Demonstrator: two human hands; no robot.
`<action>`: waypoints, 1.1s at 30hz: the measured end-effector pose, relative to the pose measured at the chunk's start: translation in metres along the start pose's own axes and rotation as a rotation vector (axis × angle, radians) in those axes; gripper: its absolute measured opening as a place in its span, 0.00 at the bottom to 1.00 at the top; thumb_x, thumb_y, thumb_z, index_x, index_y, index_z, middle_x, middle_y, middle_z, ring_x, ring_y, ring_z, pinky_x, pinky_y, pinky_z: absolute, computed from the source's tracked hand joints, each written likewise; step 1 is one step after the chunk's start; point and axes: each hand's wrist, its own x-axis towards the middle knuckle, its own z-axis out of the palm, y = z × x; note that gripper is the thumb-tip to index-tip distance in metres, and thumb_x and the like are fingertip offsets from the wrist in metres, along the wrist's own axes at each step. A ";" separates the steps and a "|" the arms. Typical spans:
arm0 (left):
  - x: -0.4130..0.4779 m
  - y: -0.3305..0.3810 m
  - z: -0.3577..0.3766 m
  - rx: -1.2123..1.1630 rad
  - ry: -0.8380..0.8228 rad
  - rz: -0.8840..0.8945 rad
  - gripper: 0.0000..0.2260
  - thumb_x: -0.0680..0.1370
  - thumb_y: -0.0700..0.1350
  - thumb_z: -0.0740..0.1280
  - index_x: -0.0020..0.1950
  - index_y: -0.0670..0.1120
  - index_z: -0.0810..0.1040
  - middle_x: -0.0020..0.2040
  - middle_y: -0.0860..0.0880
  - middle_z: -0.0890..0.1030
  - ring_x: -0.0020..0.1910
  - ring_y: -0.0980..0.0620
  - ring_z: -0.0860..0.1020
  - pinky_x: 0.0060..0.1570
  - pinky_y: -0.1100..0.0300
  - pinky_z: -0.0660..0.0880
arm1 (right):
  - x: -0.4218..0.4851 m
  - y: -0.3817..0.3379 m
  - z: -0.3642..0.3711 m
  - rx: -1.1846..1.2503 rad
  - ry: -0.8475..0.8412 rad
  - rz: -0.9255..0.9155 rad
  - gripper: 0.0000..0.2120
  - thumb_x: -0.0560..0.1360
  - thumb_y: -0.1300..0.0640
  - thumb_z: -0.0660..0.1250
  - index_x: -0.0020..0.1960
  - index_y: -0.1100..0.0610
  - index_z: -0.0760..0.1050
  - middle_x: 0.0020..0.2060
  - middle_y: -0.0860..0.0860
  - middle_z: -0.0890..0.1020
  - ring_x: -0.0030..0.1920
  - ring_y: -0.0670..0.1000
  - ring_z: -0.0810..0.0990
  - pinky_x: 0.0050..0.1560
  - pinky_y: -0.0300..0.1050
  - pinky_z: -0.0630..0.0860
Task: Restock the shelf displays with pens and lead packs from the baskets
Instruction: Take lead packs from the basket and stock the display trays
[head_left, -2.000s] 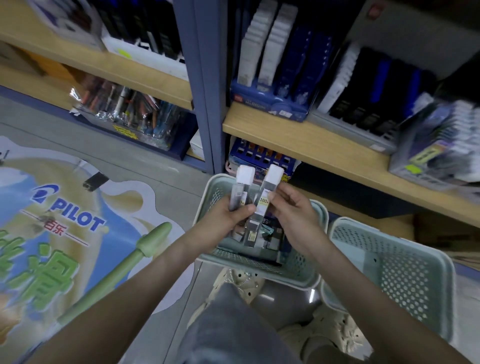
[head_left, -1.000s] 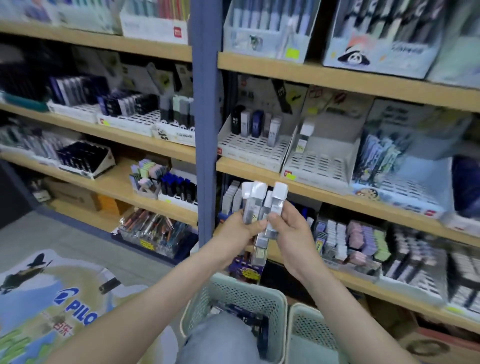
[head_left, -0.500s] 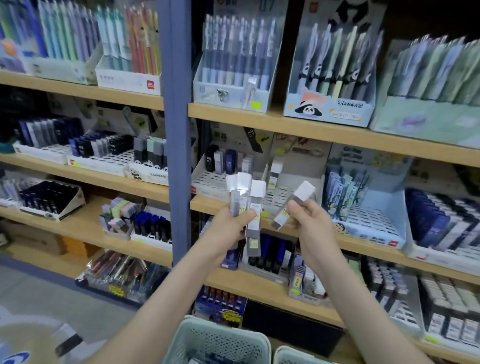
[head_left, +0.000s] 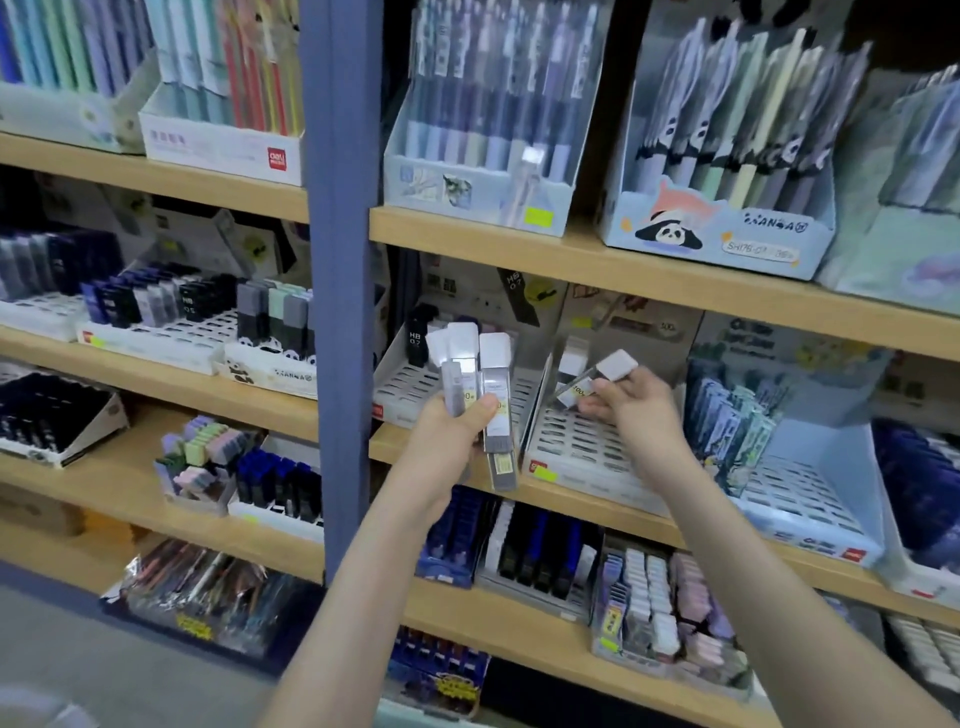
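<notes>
Holding a fan of lead packs upright in the left hand, fingers curled round their lower halves, thumb across the front; right hand pinches a single lead pack between thumb and fingertips near its labelled middle, tilted with the white cap up and right, over the back of the white slotted tray on the middle shelf. Packs look light, rigid clear plastic, smooth so probably slippery; caps might pull off, so best taken by the body sides, not the cap. One capped pack stands at the tray's back row, just beside the held one; slots in front look free. Tray's raised left wall and backing card crowd the entry. Neighbour tray on the left has a black HB pack; blue tray with packets on the right; blue upright post left of the hands; panda pen box on the shelf above. Baskets not in view
</notes>
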 end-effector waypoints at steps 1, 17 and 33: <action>0.002 0.000 0.000 0.005 0.003 0.001 0.10 0.80 0.52 0.65 0.59 0.51 0.77 0.55 0.48 0.83 0.57 0.44 0.79 0.60 0.41 0.74 | 0.003 0.001 0.001 -0.037 -0.003 -0.002 0.06 0.80 0.62 0.61 0.56 0.58 0.73 0.43 0.53 0.83 0.39 0.48 0.83 0.50 0.45 0.79; 0.004 -0.001 0.005 -0.049 -0.025 0.006 0.09 0.81 0.49 0.63 0.59 0.49 0.77 0.53 0.48 0.84 0.53 0.47 0.81 0.50 0.52 0.74 | 0.007 -0.022 0.021 -0.830 -0.143 -0.153 0.05 0.81 0.61 0.57 0.56 0.57 0.63 0.52 0.56 0.79 0.43 0.50 0.75 0.41 0.49 0.74; 0.009 -0.008 0.005 -0.135 -0.087 -0.022 0.06 0.80 0.44 0.65 0.56 0.49 0.78 0.54 0.46 0.84 0.55 0.47 0.81 0.56 0.49 0.78 | 0.008 -0.003 0.010 -0.962 -0.116 -0.444 0.22 0.81 0.62 0.57 0.73 0.50 0.63 0.61 0.54 0.70 0.62 0.53 0.61 0.61 0.51 0.63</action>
